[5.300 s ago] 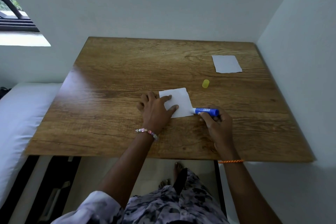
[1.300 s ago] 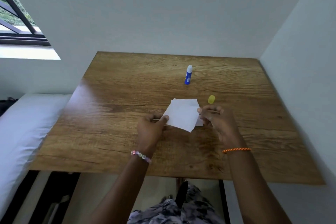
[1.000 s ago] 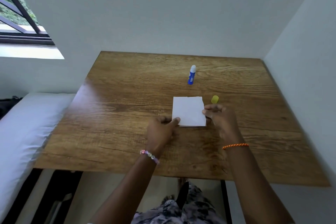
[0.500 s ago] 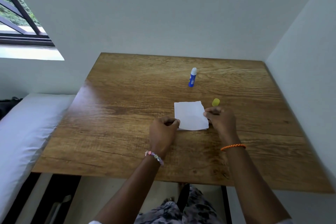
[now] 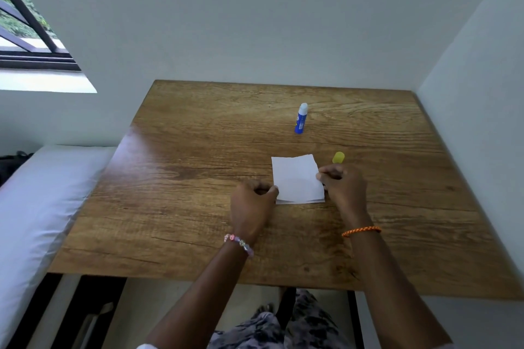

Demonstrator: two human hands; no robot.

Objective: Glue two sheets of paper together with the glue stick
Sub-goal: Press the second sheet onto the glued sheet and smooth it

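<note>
Two white paper sheets (image 5: pixel 296 178) lie stacked on the wooden table (image 5: pixel 198 178), the lower one showing as a thin strip at the near edge. My left hand (image 5: pixel 252 204) pinches the stack's lower left corner. My right hand (image 5: pixel 343 187) pinches its right edge. The blue glue stick (image 5: pixel 300 119) stands upright and uncapped farther back on the table, apart from both hands. Its yellow cap (image 5: pixel 338 157) lies just beyond my right hand's knuckles.
White walls close off the table at the back and on the right (image 5: pixel 476 122). A white mattress (image 5: pixel 37 201) lies along the table's left side. A window (image 5: pixel 25 37) is at the upper left.
The glue stick went from my right hand to standing at the back. The second sheet left the far right corner and now lies flat, squared on the first, both hands at its edges.
</note>
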